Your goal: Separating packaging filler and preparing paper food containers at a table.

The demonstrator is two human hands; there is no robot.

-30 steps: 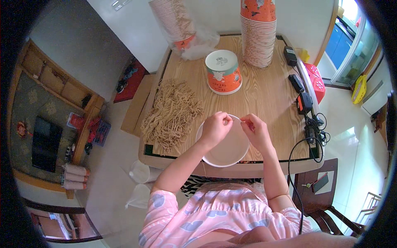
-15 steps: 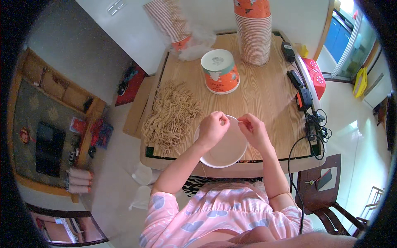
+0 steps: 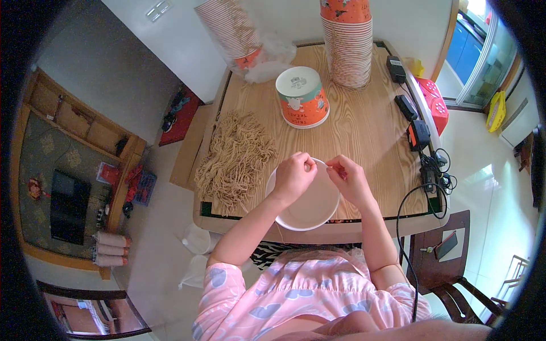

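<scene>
A white round paper tub (image 3: 310,211) stands at the table's near edge, its mouth facing up and its inside in view. Over the left part of its far rim is my left hand (image 3: 294,177), fingers curled into a pinch. Opposite it, my right hand (image 3: 349,177) pinches with thumb and forefinger at the rim's right part. Whatever is between the fingertips is too small to make out. A thin strand hangs by the tub's near left side. Left of the tub lies a loose heap of tan cords (image 3: 236,162).
Beyond the hands, an orange and green printed tub (image 3: 307,109) sits upside down. Behind it rises a tall stack of tubs (image 3: 348,54); another stack (image 3: 230,31) leans in clear plastic at back left. Power adapters (image 3: 419,135) and black cables (image 3: 438,173) line the right edge.
Both hands keep practically the same pinched pose at the tub's rim. Only a very slight shift of the whole view shows.
</scene>
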